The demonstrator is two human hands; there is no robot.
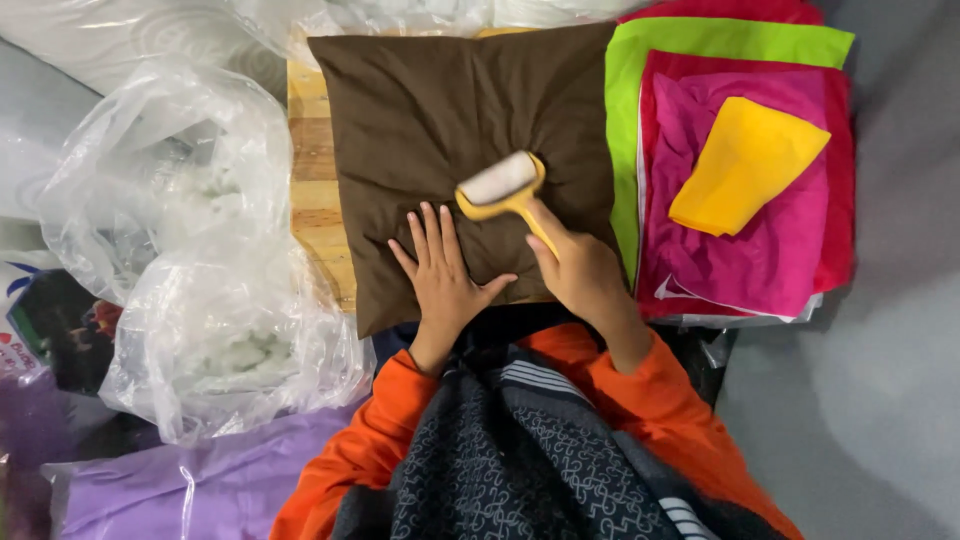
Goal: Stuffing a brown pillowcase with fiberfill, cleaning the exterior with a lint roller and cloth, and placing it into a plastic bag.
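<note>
Brown fabric cushion (450,130) lies on the wooden counter (312,170); left hand (443,275) presses flat, fingers spread, at its six o'clock edge. Right hand (580,270) grips the yellow-handled lint roller (500,187) at centre; rolling looks midway, upper cloth seemingly unrolled.

Left hand (442,278) flat, fingers spread; right hand (580,272) fisted closed.

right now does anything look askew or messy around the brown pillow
Mostly tidy. The folded yellow cloth lies crooked on the pink fabric pile. The brown pillow lies flat under the left hand; the right hand holds a yellow lint roller.
</note>
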